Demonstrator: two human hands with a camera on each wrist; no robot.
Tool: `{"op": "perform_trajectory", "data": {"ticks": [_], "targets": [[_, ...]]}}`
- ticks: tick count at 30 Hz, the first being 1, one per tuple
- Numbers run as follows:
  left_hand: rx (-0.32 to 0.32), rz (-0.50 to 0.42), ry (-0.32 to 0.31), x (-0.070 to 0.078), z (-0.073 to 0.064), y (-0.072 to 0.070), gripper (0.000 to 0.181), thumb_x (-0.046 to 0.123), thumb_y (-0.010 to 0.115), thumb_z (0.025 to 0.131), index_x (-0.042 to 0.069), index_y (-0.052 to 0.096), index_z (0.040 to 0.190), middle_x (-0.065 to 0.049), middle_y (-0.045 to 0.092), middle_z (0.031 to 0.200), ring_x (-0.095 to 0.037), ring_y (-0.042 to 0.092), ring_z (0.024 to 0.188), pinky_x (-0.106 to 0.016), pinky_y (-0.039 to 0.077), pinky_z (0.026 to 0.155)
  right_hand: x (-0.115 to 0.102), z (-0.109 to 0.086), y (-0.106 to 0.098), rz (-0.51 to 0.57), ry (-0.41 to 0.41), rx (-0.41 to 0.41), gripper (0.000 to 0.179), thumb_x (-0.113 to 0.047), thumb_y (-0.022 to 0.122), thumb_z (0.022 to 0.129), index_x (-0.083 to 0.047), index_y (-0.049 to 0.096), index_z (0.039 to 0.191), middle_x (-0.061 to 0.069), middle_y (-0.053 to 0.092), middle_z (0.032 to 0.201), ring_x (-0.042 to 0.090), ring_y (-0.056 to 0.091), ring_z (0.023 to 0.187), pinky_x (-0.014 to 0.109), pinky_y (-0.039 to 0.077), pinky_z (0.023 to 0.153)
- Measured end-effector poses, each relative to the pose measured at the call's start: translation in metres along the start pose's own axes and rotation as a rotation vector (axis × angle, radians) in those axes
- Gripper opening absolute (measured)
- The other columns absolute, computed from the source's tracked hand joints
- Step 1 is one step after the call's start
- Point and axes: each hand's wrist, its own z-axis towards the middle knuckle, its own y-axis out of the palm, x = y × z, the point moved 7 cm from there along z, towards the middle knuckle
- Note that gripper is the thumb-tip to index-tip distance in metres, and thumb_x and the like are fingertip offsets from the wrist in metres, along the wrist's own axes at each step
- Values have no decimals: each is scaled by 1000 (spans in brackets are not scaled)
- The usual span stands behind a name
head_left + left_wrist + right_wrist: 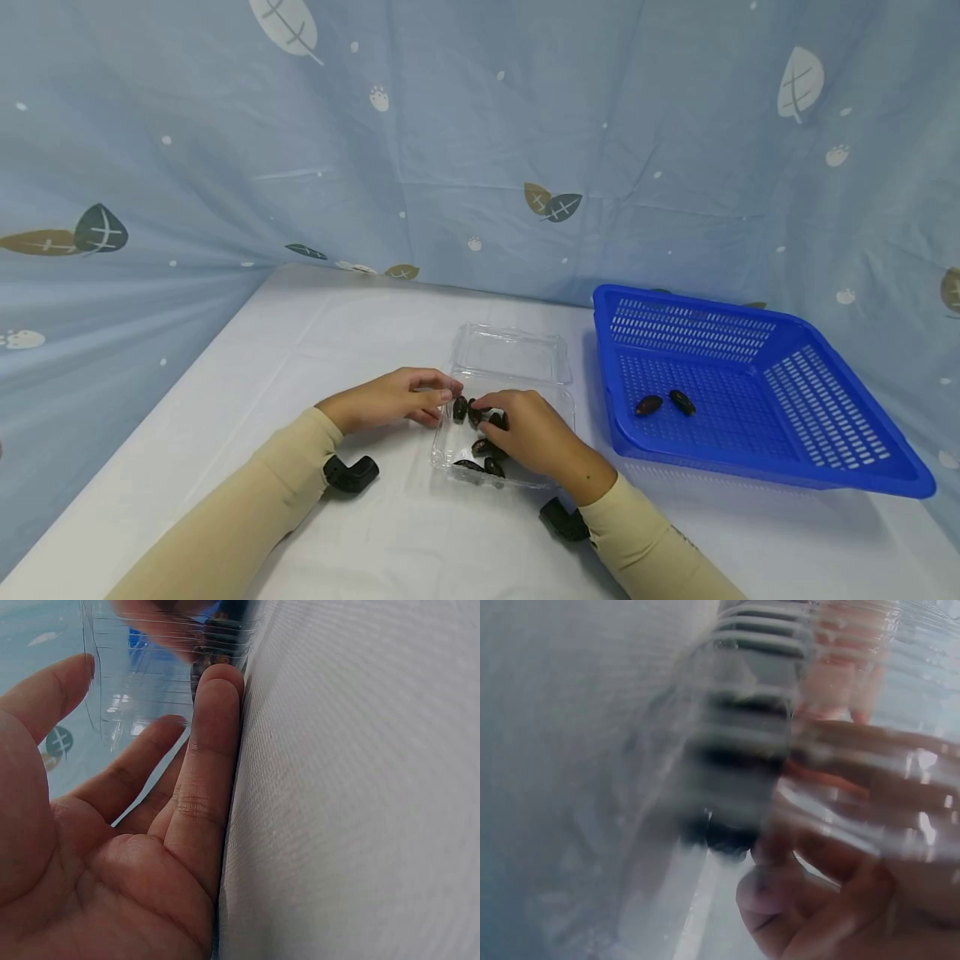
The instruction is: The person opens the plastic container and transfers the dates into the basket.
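Note:
A clear plastic clamshell box [442, 454] lies with its lid [512, 354] folded back, and several dark, glossy, oval dates [460, 409] are inside. My right hand [534, 429] reaches in from the right, its thumb and forefinger pinching a date [474, 414] near the far left part of the box. At the box's left wall, my left hand [401, 397] rests on its side with relaxed fingers, fingertips right at the plastic. In the left wrist view, the fingers [202, 765] lie low along the cloth beside the box's ridged wall. The right wrist view is blurred through the plastic.
A blue perforated basket [750, 475] stands to the right, holding two dates [665, 404]. White cloth [360, 317] covers the table. A blue leaf-patterned curtain [465, 125] hangs behind and at the sides. Black wrist mounts [351, 475] stick out under both sleeves.

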Motion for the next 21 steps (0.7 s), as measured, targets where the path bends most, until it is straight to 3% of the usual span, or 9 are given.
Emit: {"op": "perform_trajectory", "data": {"ticks": [8, 12, 15, 21], "targets": [[-7, 12, 9, 0, -1, 0, 49, 36, 55, 103, 6, 52, 142, -16, 50, 148, -21, 70, 103, -35, 56, 97, 0, -1, 0, -13, 14, -16, 37, -16, 73, 92, -12, 68, 128, 2, 74, 116, 5, 47, 61, 26, 48, 66], [-2, 12, 3, 1, -1, 0, 49, 37, 55, 103, 8, 53, 142, -14, 51, 148, -21, 71, 104, -36, 56, 98, -2, -1, 0, -12, -2, -26, 42, -16, 73, 92, -9, 65, 132, 6, 72, 122, 16, 69, 90, 35, 58, 84], [2, 7, -1, 1, -1, 0, 48, 37, 56, 103, 9, 53, 142, -13, 50, 149, -22, 70, 104, -35, 56, 98, -3, -1, 1, -16, -25, -32, 39, -16, 72, 92, -7, 66, 130, 7, 70, 125, 22, 66, 117, 41, 56, 97], [2, 11, -2, -1, -1, 0, 48, 37, 56, 103, 9, 53, 142, -12, 50, 149, -20, 70, 105, -34, 57, 95, -2, -2, 3, -7, -23, -34, 34, -16, 72, 92, -9, 69, 126, 6, 71, 124, 22, 65, 118, 41, 55, 99]]}}
